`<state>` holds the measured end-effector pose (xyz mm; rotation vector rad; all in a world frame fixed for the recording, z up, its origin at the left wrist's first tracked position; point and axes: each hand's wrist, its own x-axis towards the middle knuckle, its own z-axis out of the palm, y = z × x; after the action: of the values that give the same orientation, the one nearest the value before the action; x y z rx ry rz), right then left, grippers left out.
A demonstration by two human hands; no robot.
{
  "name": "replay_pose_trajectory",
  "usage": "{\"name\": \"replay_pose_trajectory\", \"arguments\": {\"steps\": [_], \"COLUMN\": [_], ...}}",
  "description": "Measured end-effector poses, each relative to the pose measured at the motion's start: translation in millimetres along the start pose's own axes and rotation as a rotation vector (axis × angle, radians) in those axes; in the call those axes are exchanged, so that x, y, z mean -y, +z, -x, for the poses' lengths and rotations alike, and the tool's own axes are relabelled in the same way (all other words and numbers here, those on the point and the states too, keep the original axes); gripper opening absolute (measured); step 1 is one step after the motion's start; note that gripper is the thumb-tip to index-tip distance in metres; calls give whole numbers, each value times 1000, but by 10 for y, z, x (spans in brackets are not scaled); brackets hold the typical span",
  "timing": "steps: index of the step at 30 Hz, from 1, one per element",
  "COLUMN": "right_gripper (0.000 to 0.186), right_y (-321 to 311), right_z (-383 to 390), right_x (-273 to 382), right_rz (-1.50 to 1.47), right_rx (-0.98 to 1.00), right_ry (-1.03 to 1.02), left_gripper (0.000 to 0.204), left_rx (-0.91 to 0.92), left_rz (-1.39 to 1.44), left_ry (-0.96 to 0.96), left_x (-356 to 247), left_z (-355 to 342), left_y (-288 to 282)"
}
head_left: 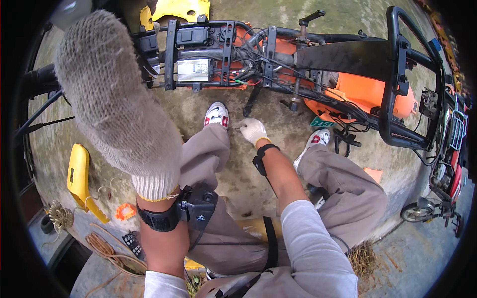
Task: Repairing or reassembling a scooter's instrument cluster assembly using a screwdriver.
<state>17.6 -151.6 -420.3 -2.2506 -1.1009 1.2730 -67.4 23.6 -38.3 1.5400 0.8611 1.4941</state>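
My left hand (104,79), in a thick knitted grey glove, is raised close to the camera in the upper left, over part of a black vehicle frame; its fingertips are hidden. My right hand (252,130), in a pale glove, hangs low between my white-and-red shoes (216,114), fingers curled, anything in them hidden. Black straps with devices (196,203) circle both forearms. Ahead of me lies the black tubular frame (367,60) with orange body panels (370,89), a silver controller box (194,70), tangled cables (248,57) and a small green plate (322,122).
Yellow panels lie at the top (181,9) and at the left (79,174), with an orange scrap (125,211) beside the latter. Coiled hose (104,248) sits at lower left. A parked motorbike (447,179) stands at the right. Under me is a yellowish seat (253,228).
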Motion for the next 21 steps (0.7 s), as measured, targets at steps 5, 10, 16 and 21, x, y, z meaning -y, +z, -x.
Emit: {"name": "replay_pose_trajectory", "arguments": {"steps": [5, 10, 16, 21], "right_gripper": [31, 33, 36, 36], "right_y": [-203, -577, -1184, -1795], "right_z": [196, 533, 1029, 1578], "right_x": [44, 244, 620, 1044], "right_rz": [-145, -722, -953, -1114], "right_rx": [-27, 78, 41, -9], "right_ry": [7, 222, 174, 10], "left_gripper": [61, 57, 59, 64], "left_rx": [-31, -88, -47, 4], "left_rz": [-27, -52, 389, 723], "left_ry": [-9, -53, -274, -313], "left_x": [16, 49, -104, -309], "left_z": [21, 29, -10, -24], "left_y": [-13, -46, 89, 251]}}
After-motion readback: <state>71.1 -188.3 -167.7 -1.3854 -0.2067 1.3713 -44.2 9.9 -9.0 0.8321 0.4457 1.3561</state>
